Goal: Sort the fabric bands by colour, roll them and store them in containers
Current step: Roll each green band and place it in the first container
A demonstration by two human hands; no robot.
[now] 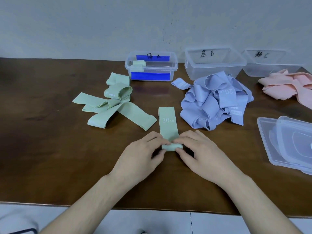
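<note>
A: Grip? Left hand (143, 154) and right hand (200, 154) both pinch the rolled near end of the green band (168, 125).

B: Location: flat on the bench (50, 132) (marked "30 LB"), between green pile (111, 105) and blue pile (216, 102).

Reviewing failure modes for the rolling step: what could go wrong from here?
1. Both hands, left and right, pinch only the started roll at the near end of the green band; a slip could let it spring open.
2. The band's far end lies free, so the roll may wander skewed.
3. Box A stands behind the loose green pile; a reach across may drag those bands.
</note>
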